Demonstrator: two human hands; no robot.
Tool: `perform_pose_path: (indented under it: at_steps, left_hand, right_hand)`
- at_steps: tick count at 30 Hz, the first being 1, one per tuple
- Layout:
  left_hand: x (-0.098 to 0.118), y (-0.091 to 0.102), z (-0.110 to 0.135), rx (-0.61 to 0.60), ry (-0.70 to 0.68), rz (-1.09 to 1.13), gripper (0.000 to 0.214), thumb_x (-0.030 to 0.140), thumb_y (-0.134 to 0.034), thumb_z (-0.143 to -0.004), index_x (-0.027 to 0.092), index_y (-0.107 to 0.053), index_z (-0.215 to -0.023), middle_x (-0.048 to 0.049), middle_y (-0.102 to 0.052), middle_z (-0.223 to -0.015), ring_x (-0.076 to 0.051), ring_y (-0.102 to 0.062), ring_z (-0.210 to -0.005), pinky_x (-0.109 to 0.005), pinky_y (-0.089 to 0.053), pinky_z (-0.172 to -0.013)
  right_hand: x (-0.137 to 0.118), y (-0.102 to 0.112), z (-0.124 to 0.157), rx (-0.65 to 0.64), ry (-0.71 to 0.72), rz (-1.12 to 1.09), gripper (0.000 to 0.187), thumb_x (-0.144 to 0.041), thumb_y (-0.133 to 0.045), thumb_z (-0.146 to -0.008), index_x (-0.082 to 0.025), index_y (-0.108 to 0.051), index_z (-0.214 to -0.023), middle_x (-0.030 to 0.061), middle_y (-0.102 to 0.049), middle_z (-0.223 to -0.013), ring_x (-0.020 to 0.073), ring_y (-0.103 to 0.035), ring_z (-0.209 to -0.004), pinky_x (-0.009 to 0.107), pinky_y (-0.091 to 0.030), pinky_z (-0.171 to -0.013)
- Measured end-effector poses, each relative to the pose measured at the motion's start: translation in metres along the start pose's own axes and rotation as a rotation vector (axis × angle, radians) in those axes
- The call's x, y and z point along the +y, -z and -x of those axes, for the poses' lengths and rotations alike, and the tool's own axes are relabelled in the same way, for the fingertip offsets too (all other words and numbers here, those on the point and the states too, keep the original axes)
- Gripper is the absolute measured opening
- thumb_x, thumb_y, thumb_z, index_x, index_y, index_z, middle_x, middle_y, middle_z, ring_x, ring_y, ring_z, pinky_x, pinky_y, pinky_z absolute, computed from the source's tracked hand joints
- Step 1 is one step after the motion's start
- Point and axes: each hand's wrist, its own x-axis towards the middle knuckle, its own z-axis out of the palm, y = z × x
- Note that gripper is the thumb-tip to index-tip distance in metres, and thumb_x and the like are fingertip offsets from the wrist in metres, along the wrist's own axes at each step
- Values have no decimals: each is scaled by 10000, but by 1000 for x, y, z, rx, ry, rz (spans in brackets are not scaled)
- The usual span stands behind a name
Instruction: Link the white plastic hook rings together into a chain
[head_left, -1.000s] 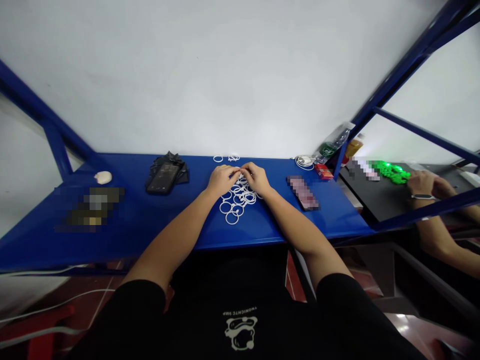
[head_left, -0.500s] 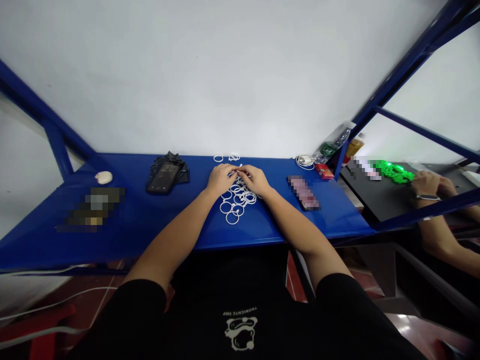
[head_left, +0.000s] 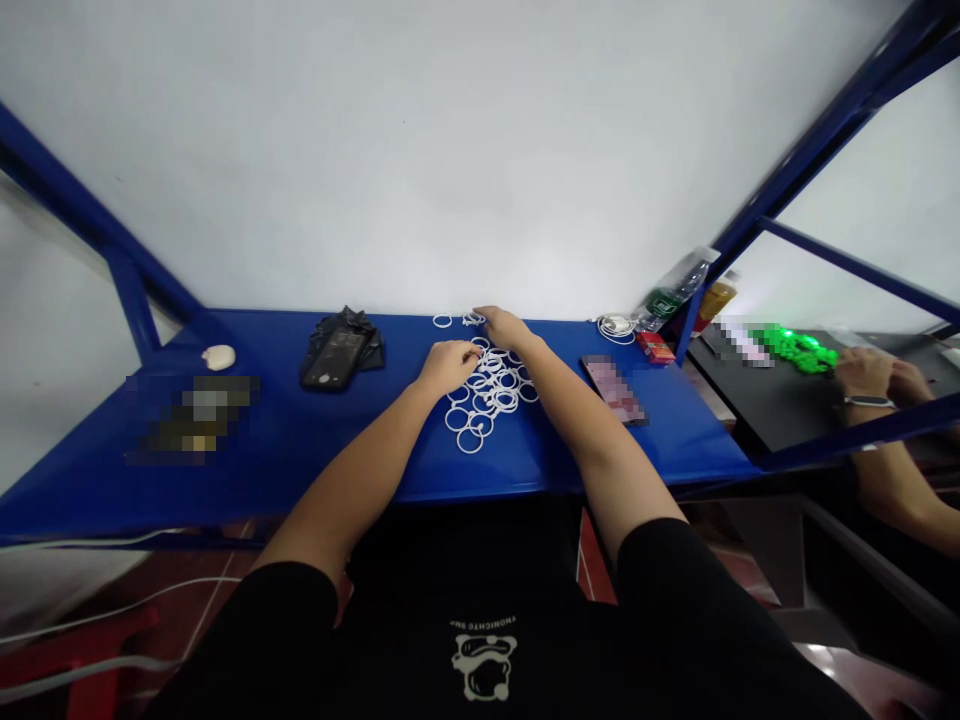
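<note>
A loose pile of thin white rings (head_left: 470, 440), several with a small knob on the rim, lies on the blue table in front of me. My left hand (head_left: 451, 366) is at the pile's left edge. Its fingers are curled together, and whatever they pinch is too small to make out. Farther back, my right hand (head_left: 504, 327) reaches over the pile to a small cluster of white rings (head_left: 472, 319) near the wall. Its fingertips are closed at a white ring there, partly hidden by the hand. One separate white ring (head_left: 442, 321) lies left of that cluster.
A black phone (head_left: 334, 358) on a dark plastic bag and a white rounded case (head_left: 219, 357) lie left. A pink phone (head_left: 613, 390), coiled white cable (head_left: 615, 328), red box (head_left: 655, 348) and plastic bottle (head_left: 675, 290) are right. Beyond the blue frame, another person's hands (head_left: 866, 372) work beside glowing green material.
My hands have come apart. The right hand has moved away toward the back cluster by the wall, while the left stays beside the pile. More of the pile now shows.
</note>
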Motion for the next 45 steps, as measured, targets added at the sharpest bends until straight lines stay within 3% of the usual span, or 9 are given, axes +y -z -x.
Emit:
perform_pose_path:
  at_steps: [3, 5, 12, 17, 20, 25, 32, 38, 45]
  left_hand:
    - [1, 0, 1, 19, -11, 17, 245, 206, -629, -958, 244, -842, -1071, -41, -834, -1045, -219, -765, -932, -327, -582, -885]
    - [0, 0, 1, 37, -26, 21, 223, 221, -637, -957, 240, -842, -1042, -48, -832, -1007, -228, -763, -910, -336, -581, -859]
    - [-1, -3, -2, 55, -61, 14, 185, 233, -649, -950, 248, -833, -961, -48, -820, -938, -225, -747, -863, -332, -566, -827]
    - [0, -3, 0, 53, -27, 71, 178, 241, -677, -951, 226, -827, -1047, -57, -823, -982, -216, -758, -872, -330, -581, -859]
    - [1, -2, 1, 79, -28, 92, 218, 247, -692, -949, 213, -814, -1126, -65, -823, -1015, -216, -765, -907, -335, -589, -901]
    - [2, -1, 1, 153, -42, 75, 201, 281, -701, -955, 207, -813, -1104, -72, -821, -1019, -218, -761, -896, -334, -592, -888]
    - [3, 1, 0, 218, -67, 33, 171, 321, -710, -975, 211, -826, -1036, -79, -817, -968, -234, -757, -900, -360, -580, -895]
    - [4, 4, -1, 187, -81, 11, 191, 324, -694, -998, 239, -835, -1094, -78, -821, -1030, -249, -749, -981, -376, -566, -918]
    - [4, 6, -1, 159, -101, -5, 168, 305, -688, -1003, 256, -839, -1056, -70, -820, -1034, -262, -736, -1018, -390, -557, -932]
  right_hand:
    - [0, -9, -4, -26, -16, 51, 616, -57, -614, -919, -188, -607, -1521, 142, -637, -1530, 297, -642, -1361, 420, -484, -1188]
    - [0, -12, 1, 15, -27, 64, 534, -74, -637, -920, -211, -681, -1434, 142, -711, -1425, 307, -697, -1264, 434, -530, -1126]
    - [7, -7, 41, 99, 33, -26, 451, -73, -588, -937, -227, -755, -1327, 79, -792, -1282, 250, -751, -1133, 389, -580, -1036]
    - [3, -2, 73, 302, -34, -118, 367, -198, -592, -1006, -234, -756, -1333, 83, -798, -1264, 252, -760, -1092, 397, -590, -1000]
    - [-8, 0, 83, 364, 8, -164, 348, -276, -588, -1040, -228, -751, -1344, 88, -807, -1229, 236, -763, -1020, 376, -588, -969]
    - [-28, -3, 85, 343, 144, -203, 338, -312, -570, -1060, -231, -752, -1333, 85, -809, -1204, 212, -752, -990, 340, -579, -928]
    - [-30, -8, 85, 360, 185, -207, 321, -325, -543, -1072, -211, -753, -1286, 109, -799, -1202, 239, -740, -1066, 363, -565, -954]
    - [-27, -8, 85, 383, 154, -228, 295, -418, -565, -1067, -212, -760, -1149, 91, -799, -1058, 216, -709, -893, 330, -552, -842]
    - [-27, -9, 87, 363, 197, -209, 274, -391, -530, -1079, -214, -738, -1060, 83, -775, -1006, 218, -695, -935, 319, -520, -854]
